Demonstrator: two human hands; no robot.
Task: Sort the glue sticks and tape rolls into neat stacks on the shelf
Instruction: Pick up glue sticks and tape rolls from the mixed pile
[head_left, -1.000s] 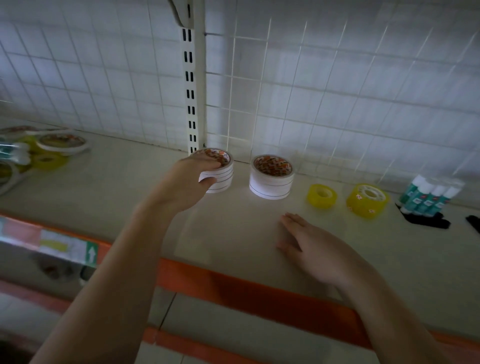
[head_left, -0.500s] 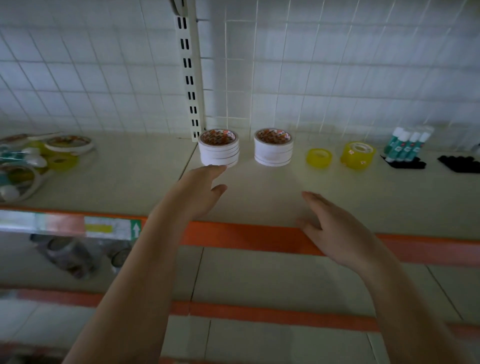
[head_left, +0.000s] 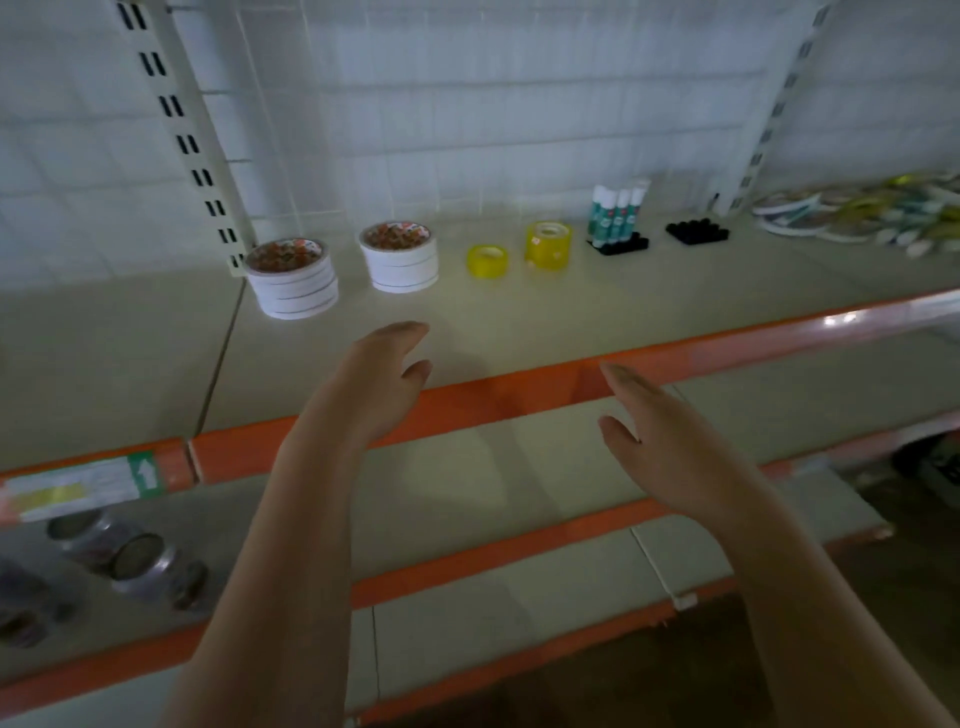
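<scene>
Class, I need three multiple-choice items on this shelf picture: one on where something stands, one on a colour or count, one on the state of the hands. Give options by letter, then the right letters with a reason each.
1. Where do the glue sticks stand?
A. Left of the white tape stacks
B. Right of the yellow rolls
C. On the lower shelf

2. How many white tape stacks stand on the shelf?
A. One
B. Two
C. Four

3. What are the hands doing?
A. Both open, holding nothing
B. Left grips a roll
C. Right pinches a glue stick

Answers:
1. B: the glue sticks stand upright in a black holder, right of the yellow rolls.
2. B: the white tape stacks are two, side by side near the upright.
3. A: the left hand and right hand hover with fingers straight, apart from every item.
</scene>
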